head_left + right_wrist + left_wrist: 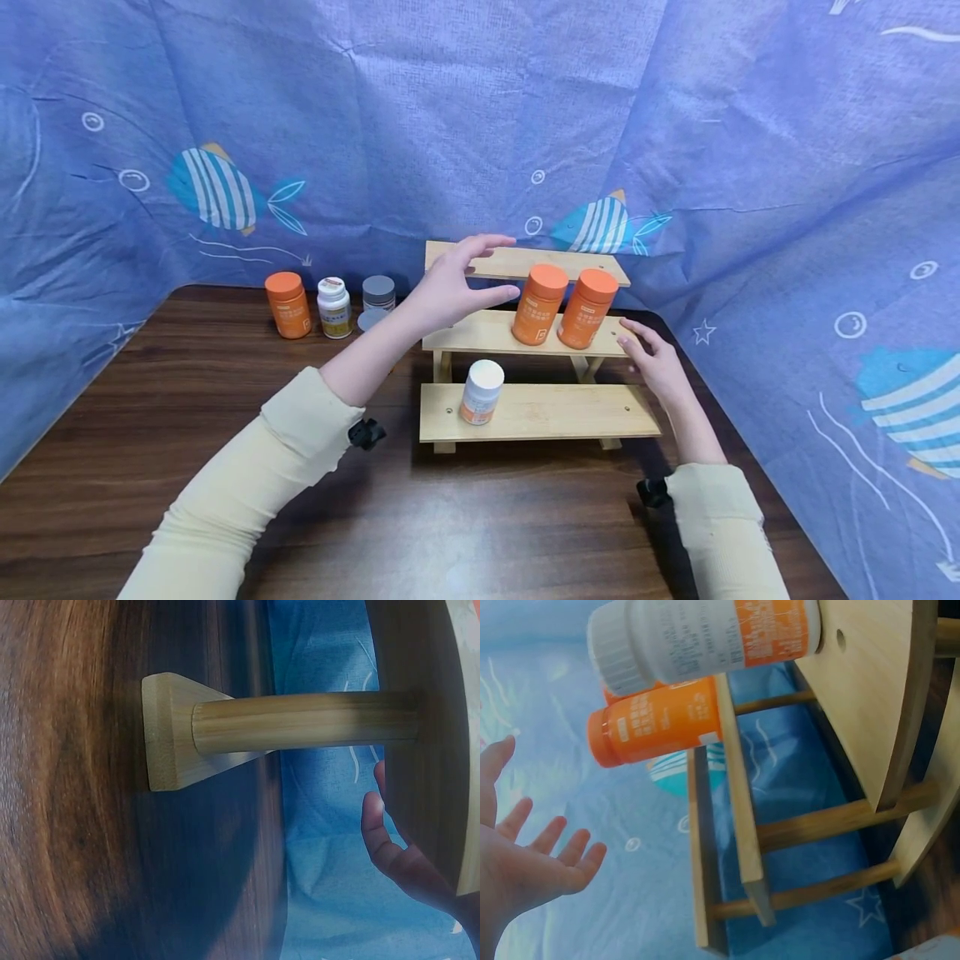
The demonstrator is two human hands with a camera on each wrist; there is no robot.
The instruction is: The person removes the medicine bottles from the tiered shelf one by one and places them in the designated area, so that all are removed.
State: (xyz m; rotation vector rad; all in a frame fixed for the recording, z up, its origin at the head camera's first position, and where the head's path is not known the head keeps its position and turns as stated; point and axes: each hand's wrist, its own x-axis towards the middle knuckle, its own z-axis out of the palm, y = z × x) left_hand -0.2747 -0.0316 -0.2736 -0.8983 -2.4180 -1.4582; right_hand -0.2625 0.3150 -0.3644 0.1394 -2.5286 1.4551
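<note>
My left hand [448, 290] reaches over the left part of the wooden three-step rack [540, 410], its thumb and fingers spread apart with nothing between them. To its right, two orange bottles [540, 305] with orange lids stand side by side on the middle step. A white bottle [482, 392] with an orange-banded label stands on the bottom step, toward the left. In the left wrist view the left hand [544, 859] is empty, palm turned up. At the right end of the middle step is my right hand [658, 360], fingers loosely bent, fingertips right at the board's edge.
On the dark wooden table [187, 417], left of the rack, stand another orange bottle [288, 306], a white bottle with a yellow label [334, 308] and a grey-lidded jar [378, 292]. My left forearm partly covers things beside the jar. A blue fish-print cloth [375, 125] hangs behind.
</note>
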